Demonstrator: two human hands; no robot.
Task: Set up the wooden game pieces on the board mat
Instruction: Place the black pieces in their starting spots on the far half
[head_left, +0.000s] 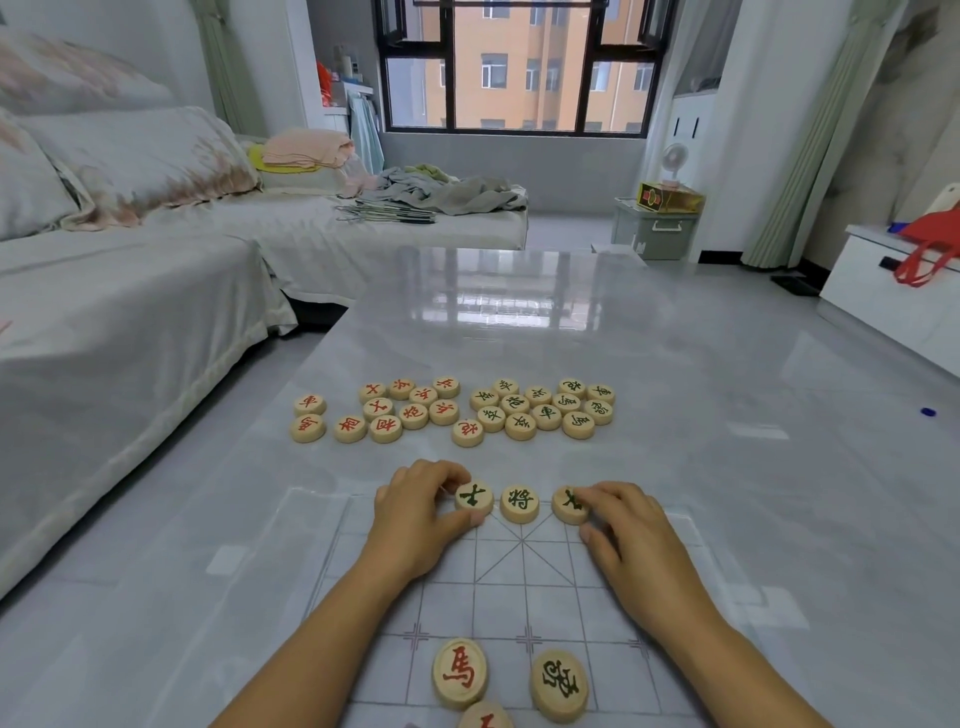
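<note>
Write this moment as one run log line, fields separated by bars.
step: placing green pieces on far row | left hand: on left green piece | right hand: on right green piece | middle green piece: free | board mat

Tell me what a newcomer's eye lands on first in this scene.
Two hands at the far edge of the board mat: the left hand and right hand each pinch a green-marked piece either side of a third green piece. Behind them, a scatter of red pieces and green pieces lies on the glossy table.
</note>
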